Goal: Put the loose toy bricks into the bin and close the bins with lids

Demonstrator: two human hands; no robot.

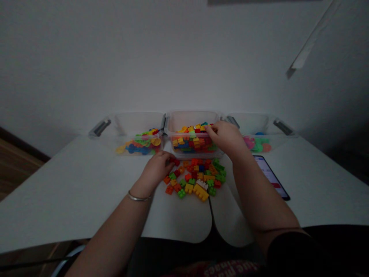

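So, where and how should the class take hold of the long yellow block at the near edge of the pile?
Probably pinch the long yellow block across its long sides at the near-right end, coming from above on the wearer's side. It lies slanted, that end jutting out of the pile, while the pale block sits close along its far side.
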